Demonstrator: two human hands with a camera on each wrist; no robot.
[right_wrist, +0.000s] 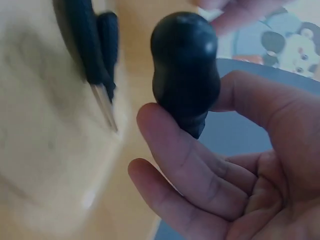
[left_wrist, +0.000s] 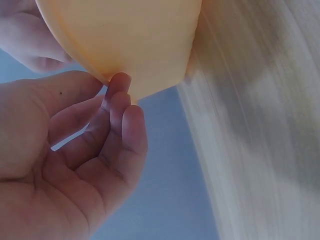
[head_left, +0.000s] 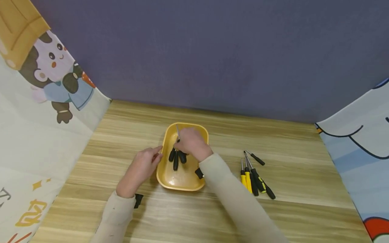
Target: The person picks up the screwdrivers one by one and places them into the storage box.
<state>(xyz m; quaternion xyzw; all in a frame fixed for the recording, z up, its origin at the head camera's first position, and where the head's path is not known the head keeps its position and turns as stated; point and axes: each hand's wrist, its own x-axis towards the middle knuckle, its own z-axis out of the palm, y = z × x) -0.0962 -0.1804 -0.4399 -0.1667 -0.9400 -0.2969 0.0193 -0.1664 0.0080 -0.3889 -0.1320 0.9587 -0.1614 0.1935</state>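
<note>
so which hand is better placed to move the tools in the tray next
Probably the right hand: it reaches into the yellow tray, gripping a black handle, while the left hand pinches the rim.

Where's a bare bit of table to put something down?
Bare table lies between the loose screwdrivers and the right cartoon wall, and between the left hand and the left cartoon wall. A narrow strip also runs between the yellow tray and the dark wall. It's crowded in the tray, where the right hand grips a black handle near more handles.
</note>
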